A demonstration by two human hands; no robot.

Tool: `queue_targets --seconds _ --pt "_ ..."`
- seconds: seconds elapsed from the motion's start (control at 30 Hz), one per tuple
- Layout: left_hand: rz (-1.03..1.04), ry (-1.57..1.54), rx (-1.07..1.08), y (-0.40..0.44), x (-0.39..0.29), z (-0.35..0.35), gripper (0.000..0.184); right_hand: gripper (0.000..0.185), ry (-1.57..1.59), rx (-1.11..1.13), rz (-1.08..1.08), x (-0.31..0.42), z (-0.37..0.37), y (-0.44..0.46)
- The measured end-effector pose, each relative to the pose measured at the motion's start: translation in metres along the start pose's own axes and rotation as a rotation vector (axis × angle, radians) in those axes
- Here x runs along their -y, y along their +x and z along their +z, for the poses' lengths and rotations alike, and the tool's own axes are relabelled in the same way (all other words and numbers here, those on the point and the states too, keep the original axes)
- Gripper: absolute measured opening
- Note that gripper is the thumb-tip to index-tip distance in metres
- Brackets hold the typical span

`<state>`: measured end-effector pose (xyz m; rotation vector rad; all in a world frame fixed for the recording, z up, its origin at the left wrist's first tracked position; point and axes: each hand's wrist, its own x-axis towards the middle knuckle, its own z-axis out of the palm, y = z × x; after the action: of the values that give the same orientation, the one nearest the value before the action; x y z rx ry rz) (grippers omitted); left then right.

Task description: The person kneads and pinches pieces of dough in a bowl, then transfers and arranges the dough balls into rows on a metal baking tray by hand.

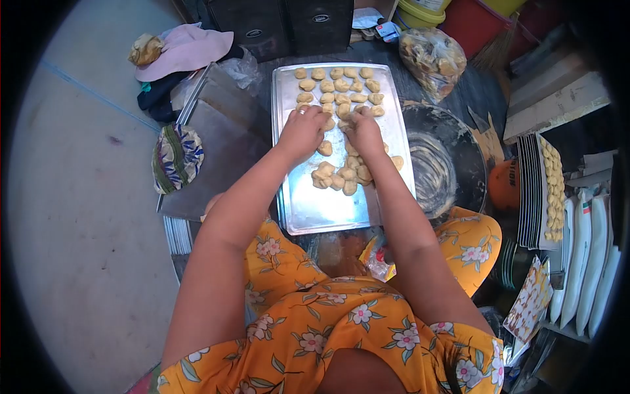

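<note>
Rows of pale yellow dough balls (341, 85) cover the far half of a shiny metal tray (308, 210) in front of me. Nearer to me on the same tray lies a loose heap of dough balls (350, 175). My left hand (304, 132) rests over the left side of the rows, its fingers curled at a dough ball (329, 124). Close by on the right, my right hand (365, 132) has its fingers bent down and pinched around a dough ball, mostly hidden beneath them. A single dough ball (325, 148) sits between the hands and the heap.
Right of the tray stands a wide dark basin (426, 174) with floury smears. Beyond it are a plastic bag of yellowish pieces (433, 60) and stacked trays (535, 190) topped with dough. A dark metal sheet (226, 148) and a patterned cloth cap (178, 159) lie left.
</note>
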<state>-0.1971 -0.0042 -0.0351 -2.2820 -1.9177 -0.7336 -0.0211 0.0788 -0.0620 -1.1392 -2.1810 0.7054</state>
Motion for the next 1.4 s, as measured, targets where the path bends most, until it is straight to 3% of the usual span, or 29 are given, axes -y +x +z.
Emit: queue_targets --seconds 0.07,0.2,0.23,0.3,0.33,0.43,0.47,0.6,0.7,0.73,0.83,0.87,0.97,1.0,1.07,1.1,1.17,1.27,1.3,1.4 --pt "-0.017 0.065 0.102 0.004 -0.001 0.008 0.026 0.032 -0.055 0.090 -0.089 -0.003 -0.003 0.001" --pt "-0.062 0.178 0.214 0.014 -0.005 0.010 0.027 0.033 -0.103 0.095 0.085 0.007 -0.032 0.000" --pt "-0.073 0.210 0.239 0.016 -0.006 0.011 0.028 0.032 -0.159 0.246 0.105 0.012 -0.041 -0.003" --pt "0.005 0.155 0.094 0.017 -0.007 0.015 0.030 0.030 -0.266 0.553 0.151 0.014 -0.053 -0.009" --pt "0.047 0.128 0.022 0.017 -0.008 0.018 0.030 0.025 -0.175 0.528 0.133 0.012 -0.053 -0.012" --pt "0.190 0.071 0.107 0.022 -0.010 0.029 0.032 0.021 -0.024 0.200 0.197 -0.015 -0.045 -0.003" --pt "0.149 0.053 0.118 0.024 -0.008 0.038 0.030 0.021 0.085 0.084 0.244 -0.020 -0.043 0.002" --pt "0.127 0.115 0.095 0.033 -0.011 0.040 0.017 0.030 0.121 0.366 0.231 -0.025 -0.047 0.004" --pt "0.105 0.097 0.076 0.037 -0.012 0.046 0.015 0.035 -0.075 0.497 0.105 -0.015 -0.056 0.000" --pt "0.093 0.094 0.080 0.038 -0.014 0.045 0.015 0.040 -0.037 0.456 0.160 -0.029 -0.049 0.002" --pt "0.050 0.085 0.110 0.042 -0.022 0.039 0.017 0.043 -0.002 0.028 0.072 -0.030 -0.039 0.004" --pt "0.035 0.082 0.124 0.043 -0.025 0.036 0.017 0.042 0.116 0.092 0.094 -0.030 -0.042 0.003" --pt "0.086 0.055 0.089 0.045 -0.034 0.034 0.026 0.041 0.140 0.015 0.221 -0.019 -0.065 -0.002" --pt "0.169 0.032 0.036 0.045 -0.035 0.039 0.026 0.039 -0.017 -0.031 0.129 -0.037 -0.068 -0.006" --pt "0.332 -0.016 -0.072 0.043 -0.037 0.053 0.025 0.036 -0.081 0.278 0.195 -0.050 -0.083 -0.017" --pt "0.297 0.010 0.025 0.043 -0.039 0.054 0.024 0.035 -0.113 0.431 0.231 -0.053 -0.087 -0.022" --pt "0.233 0.063 0.217 0.048 -0.045 0.055 0.023 0.031 0.040 0.246 0.249 -0.056 -0.080 -0.021" --pt "0.179 0.121 0.241 0.055 -0.051 0.056 0.021 0.031 0.057 -0.190 0.259 -0.061 -0.057 -0.007" --pt "0.158 0.131 0.242 0.054 -0.051 0.056 0.021 0.031 0.080 -0.163 0.283 -0.060 -0.056 -0.005" --pt "0.190 0.046 -0.059 0.048 -0.051 0.049 0.022 0.034 0.091 -0.107 0.298 -0.056 -0.060 -0.005"
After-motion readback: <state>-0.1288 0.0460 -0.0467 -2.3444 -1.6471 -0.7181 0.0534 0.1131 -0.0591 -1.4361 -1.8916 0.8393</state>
